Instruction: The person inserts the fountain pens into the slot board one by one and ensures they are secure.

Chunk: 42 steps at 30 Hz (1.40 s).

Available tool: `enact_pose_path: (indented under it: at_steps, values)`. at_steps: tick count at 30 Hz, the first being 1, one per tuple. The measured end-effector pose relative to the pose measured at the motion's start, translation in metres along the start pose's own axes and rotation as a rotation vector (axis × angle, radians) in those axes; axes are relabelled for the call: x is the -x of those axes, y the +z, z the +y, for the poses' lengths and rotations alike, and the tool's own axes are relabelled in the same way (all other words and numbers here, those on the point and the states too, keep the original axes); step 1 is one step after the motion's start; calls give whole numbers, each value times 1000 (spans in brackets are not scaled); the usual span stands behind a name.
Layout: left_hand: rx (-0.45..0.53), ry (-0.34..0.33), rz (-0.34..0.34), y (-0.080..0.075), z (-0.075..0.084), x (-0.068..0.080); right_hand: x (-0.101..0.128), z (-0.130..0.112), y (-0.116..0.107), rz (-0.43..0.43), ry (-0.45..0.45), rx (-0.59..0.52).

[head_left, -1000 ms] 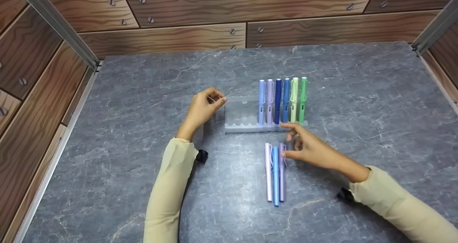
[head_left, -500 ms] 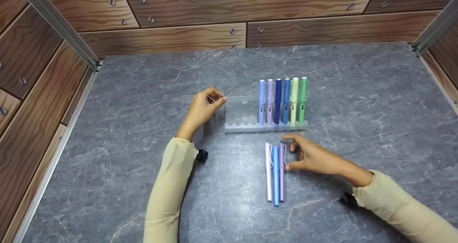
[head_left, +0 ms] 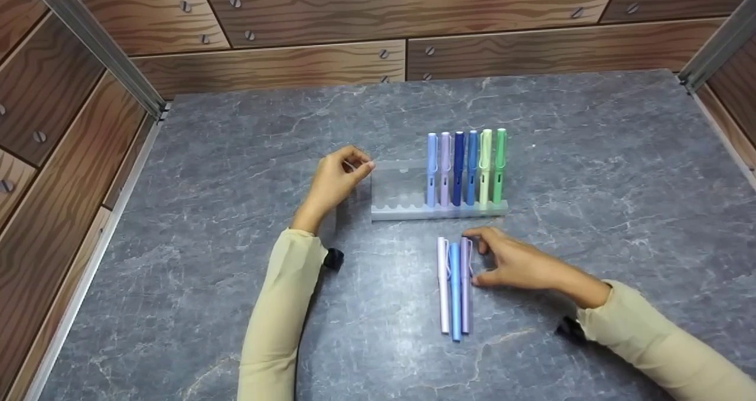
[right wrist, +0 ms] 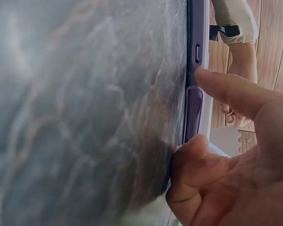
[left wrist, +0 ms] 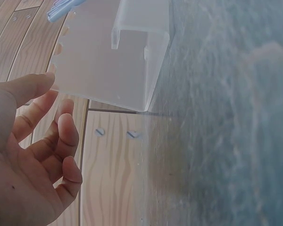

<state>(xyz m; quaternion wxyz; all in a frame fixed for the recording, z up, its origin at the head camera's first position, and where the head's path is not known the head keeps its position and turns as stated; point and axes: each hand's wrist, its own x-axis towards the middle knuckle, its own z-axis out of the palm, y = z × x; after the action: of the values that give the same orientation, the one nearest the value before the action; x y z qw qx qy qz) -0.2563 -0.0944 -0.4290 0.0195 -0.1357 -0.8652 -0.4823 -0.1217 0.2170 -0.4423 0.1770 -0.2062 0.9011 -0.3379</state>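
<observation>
A clear plastic pen stand [head_left: 398, 213] holds several pens side by side on its right part, from a light blue pen [head_left: 432, 170] to a green pen [head_left: 500, 165]. My left hand [head_left: 333, 179] pinches the stand's upper left corner between thumb and fingertips; the left wrist view shows the thumb [left wrist: 35, 87] at that corner. Three pens lie in front of the stand: a white pen [head_left: 443, 289], a blue pen [head_left: 455, 294] and a purple pen [head_left: 465, 306]. Beside the purple one is my right hand [head_left: 520, 262], thumb against its side and index finger at its cap end, spread apart.
The grey marbled tabletop [head_left: 207, 182] runs back to a wood-patterned wall [head_left: 331, 11]. Metal posts [head_left: 100, 41] stand at the back corners. Black wrist cameras [head_left: 333, 259] sit at both sleeves.
My right hand has moved away from the stand's lower edge, down toward the purple pen, and its index finger now meets the cap end. The left hand stays on the stand.
</observation>
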Motion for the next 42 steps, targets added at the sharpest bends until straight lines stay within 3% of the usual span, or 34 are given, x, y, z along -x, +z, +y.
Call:
enact_pose_path:
  at_steps: [13,22,33,42]
  values:
    - [-5,-12,2,0,-3,0,-1,-3,2,-11,37,27]
    - [-14,-21,1,1,-4,1,-2,-6,4,10,57,103]
    - [-26,-18,-10,1,-4,0,0,-7,8,42,50,167]
    - [-27,-10,-3,0,-1,-1,3,-8,4,82,-3,128]
